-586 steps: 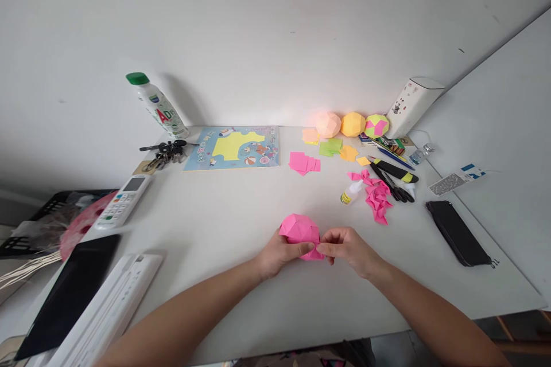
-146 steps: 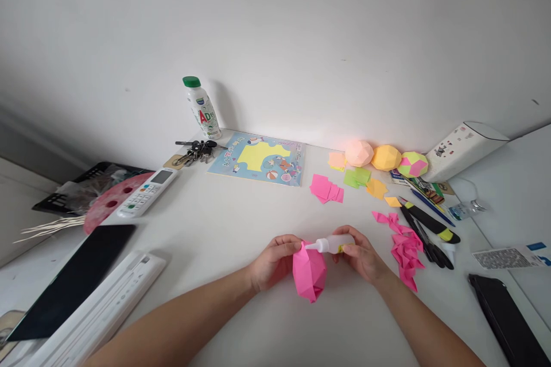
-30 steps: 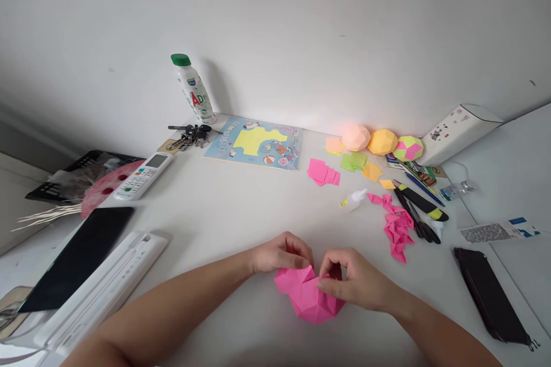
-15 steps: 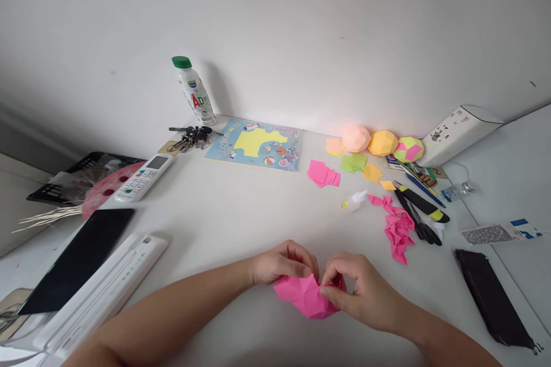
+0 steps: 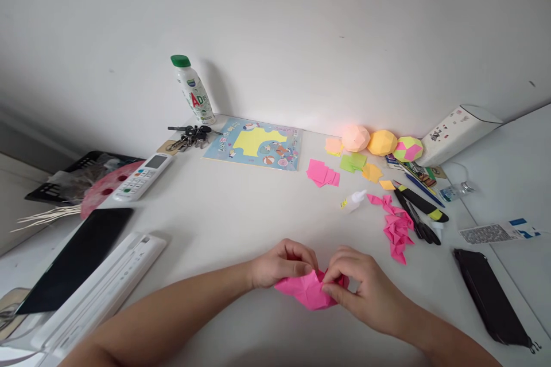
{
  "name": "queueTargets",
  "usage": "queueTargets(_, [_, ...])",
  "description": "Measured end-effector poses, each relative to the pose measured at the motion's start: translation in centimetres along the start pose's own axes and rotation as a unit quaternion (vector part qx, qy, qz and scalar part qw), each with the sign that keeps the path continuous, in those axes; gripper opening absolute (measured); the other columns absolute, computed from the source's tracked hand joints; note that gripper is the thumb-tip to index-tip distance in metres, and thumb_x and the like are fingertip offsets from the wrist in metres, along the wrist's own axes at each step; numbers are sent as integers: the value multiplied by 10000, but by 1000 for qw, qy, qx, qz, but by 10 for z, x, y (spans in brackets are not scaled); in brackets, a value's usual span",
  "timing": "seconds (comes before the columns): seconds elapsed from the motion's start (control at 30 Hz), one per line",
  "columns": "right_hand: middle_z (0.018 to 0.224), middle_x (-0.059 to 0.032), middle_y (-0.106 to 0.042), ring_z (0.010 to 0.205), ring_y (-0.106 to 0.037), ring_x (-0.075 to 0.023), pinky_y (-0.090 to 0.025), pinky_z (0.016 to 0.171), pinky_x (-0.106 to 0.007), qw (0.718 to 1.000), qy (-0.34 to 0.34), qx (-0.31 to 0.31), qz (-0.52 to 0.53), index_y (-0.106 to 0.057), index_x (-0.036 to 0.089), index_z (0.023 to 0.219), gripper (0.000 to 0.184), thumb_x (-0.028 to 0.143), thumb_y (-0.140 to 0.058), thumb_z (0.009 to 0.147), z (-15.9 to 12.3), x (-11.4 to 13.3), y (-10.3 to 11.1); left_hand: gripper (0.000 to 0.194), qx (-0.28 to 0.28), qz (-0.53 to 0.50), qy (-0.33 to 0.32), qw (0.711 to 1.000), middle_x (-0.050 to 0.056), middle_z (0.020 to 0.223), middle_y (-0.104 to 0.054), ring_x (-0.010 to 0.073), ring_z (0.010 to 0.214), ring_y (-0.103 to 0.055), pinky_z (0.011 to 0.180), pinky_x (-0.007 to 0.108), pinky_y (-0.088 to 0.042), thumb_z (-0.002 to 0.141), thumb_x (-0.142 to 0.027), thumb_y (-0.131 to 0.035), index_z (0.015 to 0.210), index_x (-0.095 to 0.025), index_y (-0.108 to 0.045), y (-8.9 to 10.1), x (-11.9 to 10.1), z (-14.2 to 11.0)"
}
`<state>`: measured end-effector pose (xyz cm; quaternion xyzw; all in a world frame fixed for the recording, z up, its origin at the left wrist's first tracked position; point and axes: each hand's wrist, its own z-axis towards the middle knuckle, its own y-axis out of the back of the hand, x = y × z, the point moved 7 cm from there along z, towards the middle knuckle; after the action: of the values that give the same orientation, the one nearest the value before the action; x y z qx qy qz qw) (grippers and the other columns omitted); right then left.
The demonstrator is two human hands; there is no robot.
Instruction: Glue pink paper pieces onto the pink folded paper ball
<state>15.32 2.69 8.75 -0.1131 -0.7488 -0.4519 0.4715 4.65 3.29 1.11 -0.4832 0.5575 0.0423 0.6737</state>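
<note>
Between my two hands, near the front of the white table, is a faceted pink folded-paper model [image 5: 310, 293]. My left hand [image 5: 284, 264] pinches its upper left edge, thumb in front and fingers behind. On the opposite side, my right hand [image 5: 353, 280] grips the right edge between thumb and forefinger; the fingertips hide part of the paper there. A pile of small pink folded-paper pieces [image 5: 396, 228] lies to the right, beyond my right hand. Further back rests a small white glue bottle [image 5: 353, 201] on its side.
Scissors [image 5: 424, 230], a utility knife [image 5: 424, 205] and a black pouch [image 5: 488, 298] lie right. Along the wall sit several paper balls [image 5: 382, 143]. Pink paper squares [image 5: 322, 173] and a paper pack [image 5: 258, 146] lie behind. A bottle [image 5: 194, 94], remote [image 5: 143, 178] and tablet [image 5: 80, 258] stand or lie left.
The pink model has tilted and its lower edge has risen slightly. My right hand has shifted a little, still pinching its right edge; my left hand keeps its hold.
</note>
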Motion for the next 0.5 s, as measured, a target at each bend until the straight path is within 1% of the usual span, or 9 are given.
queueTargets(0.33, [663,-20,-568,664,-525,-151,-432,608,-271,1000,-17,-8,2,-617,198,665,166,277,-599,809,4,-3,2,252,-7,51,-10,999,47,710,-589,123,639,-519,618,259,-403,717,-347,-694,665,-104,-648,4,0,0])
queueTargets(0.5, [699,-20,-584,689,-535,-151,-437,633,-269,999,-34,2,26,-632,198,663,131,248,-634,783,5,-8,1,256,1,75,9,997,17,666,-535,91,580,-455,549,232,-353,722,-346,-684,666,-102,-630,5,5,0])
